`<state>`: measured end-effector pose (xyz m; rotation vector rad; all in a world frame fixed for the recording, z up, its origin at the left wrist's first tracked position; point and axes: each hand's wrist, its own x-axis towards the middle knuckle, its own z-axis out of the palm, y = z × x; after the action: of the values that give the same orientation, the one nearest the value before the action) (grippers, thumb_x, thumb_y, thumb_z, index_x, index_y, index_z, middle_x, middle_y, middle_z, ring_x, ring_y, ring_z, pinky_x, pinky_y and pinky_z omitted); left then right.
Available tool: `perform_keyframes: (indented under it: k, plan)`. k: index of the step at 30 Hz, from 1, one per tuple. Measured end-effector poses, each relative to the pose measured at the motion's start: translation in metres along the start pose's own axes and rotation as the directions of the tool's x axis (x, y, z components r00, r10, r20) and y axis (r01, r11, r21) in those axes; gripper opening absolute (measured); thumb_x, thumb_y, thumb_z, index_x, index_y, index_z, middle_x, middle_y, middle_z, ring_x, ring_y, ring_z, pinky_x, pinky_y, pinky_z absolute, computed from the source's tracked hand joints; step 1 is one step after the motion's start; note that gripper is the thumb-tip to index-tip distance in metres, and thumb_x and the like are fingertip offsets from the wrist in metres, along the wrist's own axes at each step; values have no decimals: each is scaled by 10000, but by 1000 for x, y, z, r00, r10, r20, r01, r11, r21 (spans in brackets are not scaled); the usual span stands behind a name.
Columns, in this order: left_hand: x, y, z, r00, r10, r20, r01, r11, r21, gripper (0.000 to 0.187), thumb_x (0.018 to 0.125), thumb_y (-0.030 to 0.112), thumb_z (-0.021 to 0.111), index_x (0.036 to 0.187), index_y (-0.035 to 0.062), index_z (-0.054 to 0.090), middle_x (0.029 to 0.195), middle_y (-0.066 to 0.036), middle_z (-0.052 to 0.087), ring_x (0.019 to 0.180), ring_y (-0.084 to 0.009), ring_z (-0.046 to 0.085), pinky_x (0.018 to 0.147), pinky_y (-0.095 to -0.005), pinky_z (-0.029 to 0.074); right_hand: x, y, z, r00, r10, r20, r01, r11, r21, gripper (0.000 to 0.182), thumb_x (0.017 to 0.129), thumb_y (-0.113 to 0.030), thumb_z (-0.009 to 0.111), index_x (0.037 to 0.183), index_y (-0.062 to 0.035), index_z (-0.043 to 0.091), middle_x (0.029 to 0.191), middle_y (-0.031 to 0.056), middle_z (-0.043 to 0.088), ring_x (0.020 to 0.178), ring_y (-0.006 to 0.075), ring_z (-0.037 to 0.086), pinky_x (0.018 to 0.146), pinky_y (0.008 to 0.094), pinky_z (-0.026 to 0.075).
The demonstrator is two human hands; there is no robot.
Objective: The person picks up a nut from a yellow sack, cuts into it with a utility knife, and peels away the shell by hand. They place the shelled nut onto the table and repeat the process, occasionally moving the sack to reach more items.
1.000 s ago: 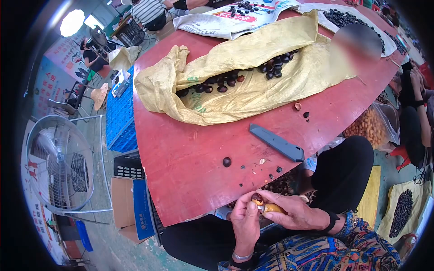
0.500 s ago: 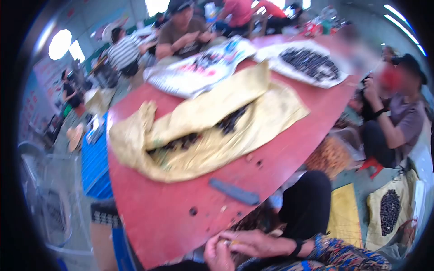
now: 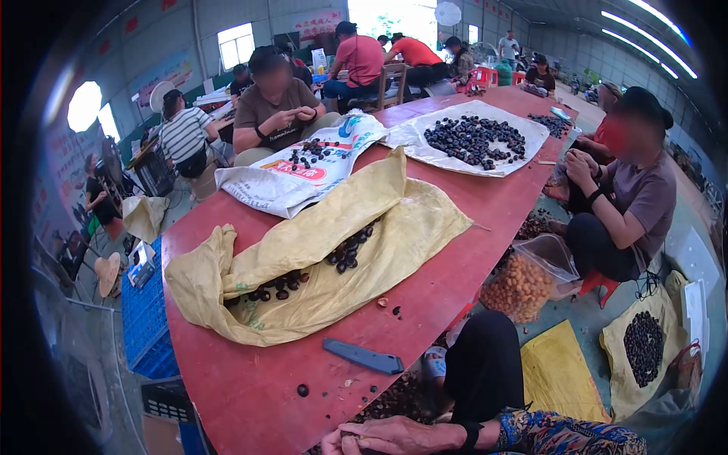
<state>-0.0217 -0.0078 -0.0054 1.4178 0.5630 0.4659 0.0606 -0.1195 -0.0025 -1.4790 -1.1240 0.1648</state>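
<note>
At the bottom edge of the view, my right hand and my left hand are brought together, fingers pinched around something small that they mostly hide. The left hand is partly cut off by the frame edge. Just beyond them is the red tabletop, where a single dark round nut lies. A grey-blue knife-shaped tool rests farther up, apart from both hands. Past it, a yellow woven sack lies folded open with dark round nuts inside.
Two white sacks, one printed and one plain, bear more dark nuts. Right of the table are a clear bag of orange-brown pieces, a yellow sheet and a seated co-worker. Blue crates stand left.
The view has shifted and sharpened, so more of the room shows and the table contents appear lower and farther left. My hands remain together, now closer to the bottom edge.
</note>
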Motion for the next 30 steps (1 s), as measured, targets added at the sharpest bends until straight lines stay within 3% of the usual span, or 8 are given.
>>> perform_keyframes:
  k: [5, 9, 12, 14, 15, 18, 27, 30]
  plan:
    - [-3, 5, 4, 986, 164, -27, -161, 983, 83, 184, 923, 145, 495, 962, -22, 560, 835, -35, 556, 725, -90, 488, 643, -231, 422, 0, 0, 0, 986, 144, 88, -150, 986, 68, 385, 940, -164, 469, 1252, 62, 457, 1073, 202, 608, 899, 356, 615, 751, 393, 499]
    - [-4, 7, 2, 992, 129, -8, -128, 989, 74, 194, 928, 154, 492, 970, -23, 558, 830, -39, 561, 714, -91, 497, 644, -235, 429, 0, 2, -3, 985, 137, 103, -142, 988, 52, 372, 932, -169, 482, 1219, 67, 473, 1090, 195, 607, 885, 363, 615, 745, 391, 502]
    - [-5, 7, 1, 993, 109, 37, -109, 994, -8, 220, 935, 171, 492, 1003, -28, 555, 827, -43, 563, 701, -94, 507, 638, -231, 433, -12, 20, 3, 990, -124, 64, 136, 964, -228, 331, 924, -159, 509, 1186, 44, 500, 1099, 179, 607, 886, 321, 624, 741, 364, 500]
    - [-4, 6, 1, 990, 120, 80, -117, 992, -39, 249, 941, 188, 491, 1047, -30, 551, 827, -45, 565, 691, -93, 512, 628, -217, 425, -10, 21, 6, 980, 187, 66, -195, 971, 142, 407, 963, -158, 442, 1348, -32, 406, 922, 111, 612, 818, 198, 607, 752, 299, 487]
    - [-3, 3, 1, 990, 119, 80, -117, 992, -39, 249, 941, 188, 491, 1047, -30, 551, 827, -45, 565, 691, -93, 512, 628, -217, 425, -9, 20, 7, 983, 182, 25, -183, 956, 230, 396, 966, -144, 441, 1343, -28, 413, 827, 78, 563, 740, 141, 550, 717, 262, 472]
    - [-2, -3, -1, 995, 70, 75, -62, 993, -103, 266, 943, 193, 487, 1078, -28, 550, 827, -43, 565, 681, -93, 507, 617, -205, 412, -6, 14, -1, 940, 325, 106, -342, 880, 329, 351, 954, -145, 464, 1281, -18, 488, 1032, 107, 628, 963, 200, 613, 861, 304, 469]
    - [-2, 2, -2, 978, 77, 194, -44, 985, -169, 350, 930, 188, 502, 1171, -64, 518, 850, -42, 564, 684, -95, 504, 617, -200, 405, -6, 19, -3, 978, 194, -78, -188, 979, 79, 375, 940, -135, 489, 1300, -30, 465, 946, 147, 621, 851, 209, 631, 739, 298, 496]
    - [-3, 4, -3, 972, 58, 229, -14, 981, -191, 379, 930, 199, 504, 1191, -76, 506, 859, -44, 565, 678, -97, 503, 620, -203, 410, -5, 15, -5, 953, 299, -49, -290, 947, 139, 343, 940, -116, 493, 1270, -21, 501, 1007, 138, 634, 918, 202, 632, 804, 298, 498]
